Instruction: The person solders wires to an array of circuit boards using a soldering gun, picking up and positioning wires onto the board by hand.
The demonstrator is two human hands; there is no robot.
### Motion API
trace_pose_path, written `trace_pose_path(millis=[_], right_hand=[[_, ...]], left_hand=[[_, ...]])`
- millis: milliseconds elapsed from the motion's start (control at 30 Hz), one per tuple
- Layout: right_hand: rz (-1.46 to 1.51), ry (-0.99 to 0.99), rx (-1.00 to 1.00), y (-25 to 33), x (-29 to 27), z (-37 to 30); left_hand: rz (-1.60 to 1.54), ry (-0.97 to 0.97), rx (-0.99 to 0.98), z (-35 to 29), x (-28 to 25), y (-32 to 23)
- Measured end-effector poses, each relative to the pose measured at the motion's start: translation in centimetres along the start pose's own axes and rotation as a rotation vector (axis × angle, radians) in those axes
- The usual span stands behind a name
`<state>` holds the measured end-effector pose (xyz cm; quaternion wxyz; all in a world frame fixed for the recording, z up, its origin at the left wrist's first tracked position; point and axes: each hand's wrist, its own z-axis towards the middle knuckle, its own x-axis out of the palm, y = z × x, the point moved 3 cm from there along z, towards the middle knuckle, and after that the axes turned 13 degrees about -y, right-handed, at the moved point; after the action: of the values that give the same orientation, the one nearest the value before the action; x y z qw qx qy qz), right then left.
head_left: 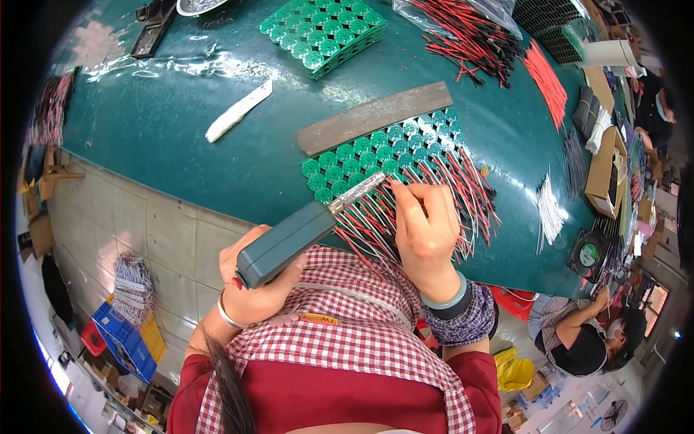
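My left hand (249, 289) is closed around a dark grey-green glue gun (285, 242), its grip mostly hidden by my palm. The gun's long, silvery nozzle (354, 194) points up and right, its tip over the near side of a panel of round green circuit boards (361, 155). Beside that tip, my right hand (426, 228) is closed, thumb and forefinger pinching a red wire (391, 179). Red, white and black wires (463, 192) fan out from the panel toward me. A flat grey bar (376, 117) lies along the panel's far edge.
Stacked green board panels (325, 32) sit farther back on the green table (166, 137). A white strip (238, 111) lies left of centre. Bundles of red wires (546, 83) and white wires (549, 210) lie right, near a black fan (589, 249). Another person (585, 336) sits at the right.
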<state>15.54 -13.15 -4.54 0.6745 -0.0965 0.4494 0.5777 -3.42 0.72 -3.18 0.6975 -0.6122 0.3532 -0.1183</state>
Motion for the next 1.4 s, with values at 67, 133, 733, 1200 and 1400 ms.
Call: trace_pose_path(millis=[67, 133, 733, 1200, 1400], right_hand=[[-0.004, -0.001, -0.001, 0.0, 0.0, 0.0], [-0.007, 0.001, -0.016, -0.1, 0.1, 0.0], [-0.015, -0.004, -0.042, -0.2, 0.0, -0.1], [0.010, 0.012, -0.058, 0.5, 0.5, -0.6], [-0.009, 0.016, -0.077, 0.6, 0.6, -0.5]], left_hand=[[0.004, -0.004, 0.017, 0.1, 0.1, 0.0], [0.011, -0.004, 0.029, 0.0, 0.1, 0.0], [0.015, -0.028, 0.044, -0.3, -0.4, -0.2], [0.024, -0.035, 0.071, -0.9, -0.6, 0.5], [-0.002, -0.036, 0.053, -1.1, -0.6, 0.6]])
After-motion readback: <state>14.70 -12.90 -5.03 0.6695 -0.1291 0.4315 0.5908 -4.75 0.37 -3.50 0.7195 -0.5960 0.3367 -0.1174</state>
